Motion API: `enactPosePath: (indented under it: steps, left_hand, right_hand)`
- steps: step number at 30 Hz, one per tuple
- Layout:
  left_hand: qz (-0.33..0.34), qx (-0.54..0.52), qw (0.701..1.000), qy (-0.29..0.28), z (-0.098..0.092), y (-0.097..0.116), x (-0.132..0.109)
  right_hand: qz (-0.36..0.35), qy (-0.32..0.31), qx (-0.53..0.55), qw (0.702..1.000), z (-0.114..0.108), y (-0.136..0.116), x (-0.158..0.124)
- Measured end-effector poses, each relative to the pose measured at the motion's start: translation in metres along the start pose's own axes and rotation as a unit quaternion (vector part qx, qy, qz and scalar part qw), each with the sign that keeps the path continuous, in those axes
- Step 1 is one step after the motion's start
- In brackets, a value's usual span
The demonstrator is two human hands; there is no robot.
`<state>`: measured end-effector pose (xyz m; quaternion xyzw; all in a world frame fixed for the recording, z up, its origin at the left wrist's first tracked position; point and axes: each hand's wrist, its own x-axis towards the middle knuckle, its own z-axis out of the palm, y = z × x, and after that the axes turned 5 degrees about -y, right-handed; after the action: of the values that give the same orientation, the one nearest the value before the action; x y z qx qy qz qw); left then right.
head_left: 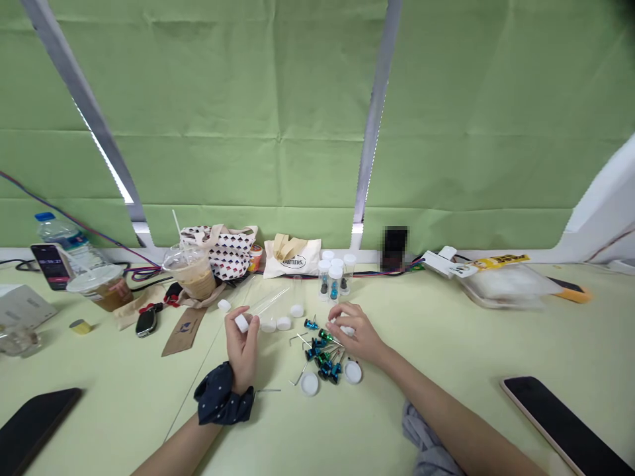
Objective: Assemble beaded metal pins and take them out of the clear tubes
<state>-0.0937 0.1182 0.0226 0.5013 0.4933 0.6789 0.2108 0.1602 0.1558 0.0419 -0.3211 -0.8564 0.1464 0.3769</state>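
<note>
My left hand (242, 340) is closed round the white-capped end of a clear tube (270, 302), which points up and to the right. My right hand (358, 334) has its fingers curled over a white cap (347, 328), beside a pile of blue, green and black metal pieces (325, 354) with thin rods. Several capped clear tubes (336, 281) stand upright behind the pile, some with small pieces inside. More white caps (284, 323) lie between my hands. Two round white lids (309, 383) rest at the front of the pile.
At the left are iced drinks (196, 274), a water bottle (69, 238), a car key (147, 320) and a brown paper sleeve (183, 330). Patterned (231, 254) and cream (297, 258) bags stand at the back. A plastic container (506, 287) and a phone (565, 420) lie right.
</note>
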Motion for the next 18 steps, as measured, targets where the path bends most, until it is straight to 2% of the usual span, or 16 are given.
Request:
enactPosePath:
  steps: [2,4,7,11,14,18]
  left_hand:
    - [0.004,0.052,0.999,-0.007,0.0,-0.001,0.001]
    - [0.006,0.102,0.994,-0.028,0.0,-0.004,0.002]
    - [-0.007,0.139,0.987,-0.077,-0.002,-0.009,0.004]
    - [-0.01,0.149,0.978,-0.147,-0.002,-0.012,0.003]
    - [0.012,0.185,0.971,-0.148,-0.002,-0.011,0.002]
    - [0.008,0.2,0.969,-0.146,-0.004,-0.012,0.001]
  right_hand:
    - [0.026,0.082,-0.038,0.996,-0.002,0.002,0.004]
    - [0.052,0.121,-0.102,0.986,-0.006,0.005,0.01]
    - [0.075,0.097,-0.192,0.974,-0.011,0.01,0.018]
    - [0.072,0.052,-0.23,0.969,-0.013,0.017,0.025]
    - [0.057,0.071,-0.204,0.975,-0.012,0.019,0.027]
    - [0.033,0.124,-0.134,0.983,-0.009,0.021,0.024]
